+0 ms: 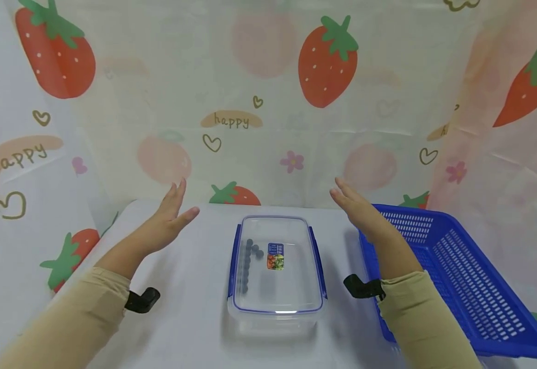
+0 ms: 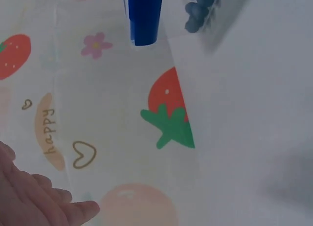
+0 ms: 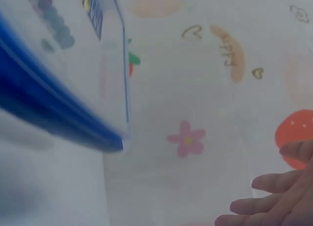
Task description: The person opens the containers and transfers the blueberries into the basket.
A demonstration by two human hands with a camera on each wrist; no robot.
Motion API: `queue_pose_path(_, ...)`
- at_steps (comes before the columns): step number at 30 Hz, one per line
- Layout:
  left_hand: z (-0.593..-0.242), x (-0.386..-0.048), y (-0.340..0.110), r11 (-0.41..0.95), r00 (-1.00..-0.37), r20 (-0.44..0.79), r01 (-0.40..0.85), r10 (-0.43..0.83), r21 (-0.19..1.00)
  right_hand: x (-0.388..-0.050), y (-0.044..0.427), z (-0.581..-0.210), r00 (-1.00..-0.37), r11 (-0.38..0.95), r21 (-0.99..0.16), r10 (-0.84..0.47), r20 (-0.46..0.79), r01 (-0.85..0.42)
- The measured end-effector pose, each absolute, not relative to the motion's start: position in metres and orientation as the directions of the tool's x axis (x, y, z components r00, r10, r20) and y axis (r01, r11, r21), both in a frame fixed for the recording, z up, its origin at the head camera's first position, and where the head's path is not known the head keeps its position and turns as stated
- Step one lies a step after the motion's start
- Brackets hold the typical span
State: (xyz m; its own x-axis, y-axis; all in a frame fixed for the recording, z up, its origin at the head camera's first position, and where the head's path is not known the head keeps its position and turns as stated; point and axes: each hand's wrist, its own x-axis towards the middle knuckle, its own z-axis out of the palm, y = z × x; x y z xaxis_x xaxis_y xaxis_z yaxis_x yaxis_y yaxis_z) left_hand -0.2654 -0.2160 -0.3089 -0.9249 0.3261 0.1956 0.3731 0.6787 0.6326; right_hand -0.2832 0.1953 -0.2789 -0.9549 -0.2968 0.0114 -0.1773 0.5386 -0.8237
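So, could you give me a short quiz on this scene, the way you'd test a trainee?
1. In the head view, which side of the clear container is the blue basket on?
2. True or false: the left hand grips the container.
3. Where are the small dark round things? a) in the basket b) inside the container c) in the right hand

Key: 1: right; 2: false; 3: b

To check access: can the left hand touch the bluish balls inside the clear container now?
Probably not: the left hand is empty, but the transparent lid covers the bluish balls, and its blue clips look closed.
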Motion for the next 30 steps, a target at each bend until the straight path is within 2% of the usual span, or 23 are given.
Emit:
queue_pose_path(10,-0.318,-0.256,-0.2,0.553,-0.942,0.154,0.303,0.299,0.776,-0.257,0.162,-0.288,-0.963,0.327,-0.942,-0.269,-0.01,-0.081)
queue_pose_path(30,-0.365,-0.251,-0.173,0.487,-0.958,0.017,0.162,0.288,0.858,-0.258,0.138,-0.364,-0.995,0.172,-0.982,-0.04,-0.089,0.081)
